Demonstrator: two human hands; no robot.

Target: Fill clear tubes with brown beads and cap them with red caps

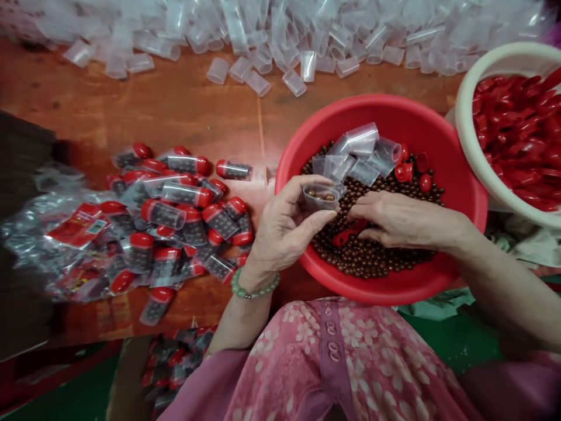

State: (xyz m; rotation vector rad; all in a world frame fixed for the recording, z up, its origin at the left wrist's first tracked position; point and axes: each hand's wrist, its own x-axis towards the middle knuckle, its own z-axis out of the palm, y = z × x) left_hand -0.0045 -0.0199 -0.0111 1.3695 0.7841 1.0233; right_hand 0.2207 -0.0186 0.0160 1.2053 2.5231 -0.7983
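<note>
My left hand [287, 225] holds a clear plastic tube [322, 197] upright over the near left of a red basin [289, 158]. Several brown balls show inside the tube's open top. Among the loose brown balls [372, 266] in the basin, my right hand [390, 219] has its fingers curled around a red plastic piece [349, 233], partly hidden beneath them. More clear tubes [362, 140] and a few red caps [404, 171] lie on the balls at the far side of the basin.
Filled tubes with red caps [175, 199] are heaped on the wooden table [184, 111] at left, beside a clear plastic bag [30, 225]. Empty clear tubes [272, 35] cover the back. A white tub [464, 126] of red pieces [521, 134] stands at right. More capped tubes [175, 362] sit below.
</note>
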